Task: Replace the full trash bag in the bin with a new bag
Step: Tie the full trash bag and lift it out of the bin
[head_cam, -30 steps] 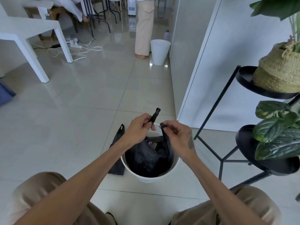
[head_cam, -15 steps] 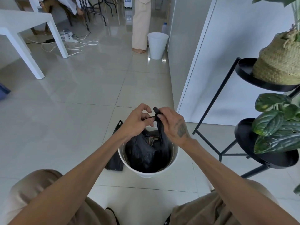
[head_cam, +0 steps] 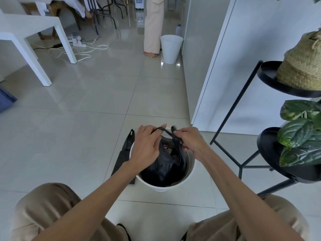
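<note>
Since half a second ago the hands are drawing apart, stretching a black handle strip between them. The left hand [head_cam: 145,145] is hanging palm-down over the white bin [head_cam: 190,173], its fingers curling closed on one handle of the full black bag [head_cam: 165,164]. The right hand [head_cam: 189,140] is pinching the other handle, fingers closed. The bag is sitting inside the bin. A spare black bag [head_cam: 124,153] is lying on the floor, touching the bin's left side. A black plant stand [head_cam: 243,164] is standing near on the right.
</note>
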Demonstrator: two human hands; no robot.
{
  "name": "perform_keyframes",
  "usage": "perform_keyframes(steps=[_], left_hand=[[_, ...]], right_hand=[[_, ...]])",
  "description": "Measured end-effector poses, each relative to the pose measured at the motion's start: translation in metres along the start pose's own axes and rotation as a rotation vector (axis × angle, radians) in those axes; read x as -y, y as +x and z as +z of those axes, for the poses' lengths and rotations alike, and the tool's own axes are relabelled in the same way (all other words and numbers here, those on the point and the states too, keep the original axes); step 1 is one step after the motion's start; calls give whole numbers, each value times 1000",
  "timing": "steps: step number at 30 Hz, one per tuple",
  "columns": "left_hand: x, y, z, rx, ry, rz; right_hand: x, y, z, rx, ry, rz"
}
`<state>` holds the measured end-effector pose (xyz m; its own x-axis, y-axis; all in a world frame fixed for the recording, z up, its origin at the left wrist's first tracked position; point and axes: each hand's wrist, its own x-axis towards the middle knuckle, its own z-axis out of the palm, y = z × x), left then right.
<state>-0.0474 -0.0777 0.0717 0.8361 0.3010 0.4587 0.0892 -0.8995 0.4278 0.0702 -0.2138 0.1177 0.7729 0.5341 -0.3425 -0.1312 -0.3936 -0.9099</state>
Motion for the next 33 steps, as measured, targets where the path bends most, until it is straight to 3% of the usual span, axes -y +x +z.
perform_keyframes(steps=[4, 7, 12, 23, 28, 30, 33], left_hand=[[-1, 4, -8, 83, -121, 16], [3, 8, -18, 234, -151, 14], [4, 15, -22, 379, -139, 28], [-5, 14, -10, 294, -71, 69], [6, 15, -14, 385, -23, 76], [3, 22, -27, 472, -86, -12], [3, 26, -54, 627, -310, -302]], right_hand=[[12, 7, -12, 191, -185, 82], [15, 11, -18, 377, -310, 139], [11, 13, -24, 621, -246, 169], [10, 15, -31, 612, -284, 170], [11, 13, -36, 579, -383, 96], [11, 12, -41, 547, -485, 37], [9, 11, -50, 489, -541, -26]])
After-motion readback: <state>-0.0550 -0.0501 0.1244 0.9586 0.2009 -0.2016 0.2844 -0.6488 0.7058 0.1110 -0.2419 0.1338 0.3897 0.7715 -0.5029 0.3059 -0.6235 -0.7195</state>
